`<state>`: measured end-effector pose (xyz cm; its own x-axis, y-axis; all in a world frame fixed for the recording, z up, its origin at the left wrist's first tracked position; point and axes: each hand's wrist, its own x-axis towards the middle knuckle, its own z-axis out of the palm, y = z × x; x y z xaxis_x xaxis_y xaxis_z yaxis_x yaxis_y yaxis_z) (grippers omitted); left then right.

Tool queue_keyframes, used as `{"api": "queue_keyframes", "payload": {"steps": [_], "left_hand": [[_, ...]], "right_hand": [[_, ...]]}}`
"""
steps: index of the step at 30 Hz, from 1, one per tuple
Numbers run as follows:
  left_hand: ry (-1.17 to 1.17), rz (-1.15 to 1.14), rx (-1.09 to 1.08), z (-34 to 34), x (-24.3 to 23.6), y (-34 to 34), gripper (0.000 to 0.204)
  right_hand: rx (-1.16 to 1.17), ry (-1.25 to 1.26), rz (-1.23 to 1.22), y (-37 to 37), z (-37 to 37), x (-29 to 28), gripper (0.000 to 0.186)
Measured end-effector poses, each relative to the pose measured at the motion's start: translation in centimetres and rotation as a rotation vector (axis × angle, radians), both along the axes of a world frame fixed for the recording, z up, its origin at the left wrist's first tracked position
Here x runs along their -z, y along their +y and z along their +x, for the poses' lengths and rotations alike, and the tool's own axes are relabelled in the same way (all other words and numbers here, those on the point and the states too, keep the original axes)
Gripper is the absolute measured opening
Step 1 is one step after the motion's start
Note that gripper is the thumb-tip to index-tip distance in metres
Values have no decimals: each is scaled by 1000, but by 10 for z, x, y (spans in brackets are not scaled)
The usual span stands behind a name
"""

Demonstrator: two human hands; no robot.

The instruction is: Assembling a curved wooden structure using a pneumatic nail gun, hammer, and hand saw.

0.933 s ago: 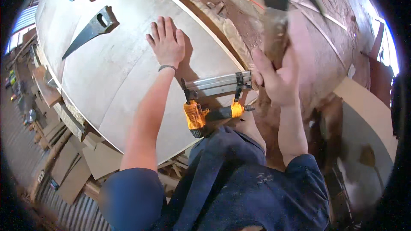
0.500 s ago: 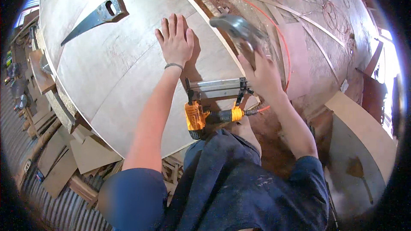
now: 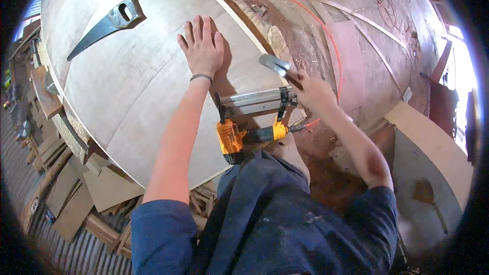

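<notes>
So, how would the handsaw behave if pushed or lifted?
The handsaw would probably slide rather than roll, lying flat on the panel. Its blade looks thin, so may flex slightly. The handle looks bulkier, so weight likely sits there.

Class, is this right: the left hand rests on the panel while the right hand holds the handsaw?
Not quite: in the head view, the right hand holds a hammer, not the handsaw; the left hand does rest on the panel.
</notes>
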<state>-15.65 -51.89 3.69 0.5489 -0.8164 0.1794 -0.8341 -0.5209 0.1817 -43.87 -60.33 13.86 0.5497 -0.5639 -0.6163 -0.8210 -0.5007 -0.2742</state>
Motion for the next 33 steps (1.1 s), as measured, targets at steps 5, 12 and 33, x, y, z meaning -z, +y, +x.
{"api": "queue_keyframes", "payload": {"steps": [5, 12, 33], "left_hand": [[-5, 10, -15, 9, 1, 11, 52], [-33, 36, 1, 2, 0, 3, 52], [-8, -4, 12, 5, 6, 6, 55]], "right_hand": [[88, -212, 14, 3, 16, -41, 51], [-45, -31, -30, -4, -11, -7, 52], [-40, 24, -41, 3, -34, -5, 43]]}}
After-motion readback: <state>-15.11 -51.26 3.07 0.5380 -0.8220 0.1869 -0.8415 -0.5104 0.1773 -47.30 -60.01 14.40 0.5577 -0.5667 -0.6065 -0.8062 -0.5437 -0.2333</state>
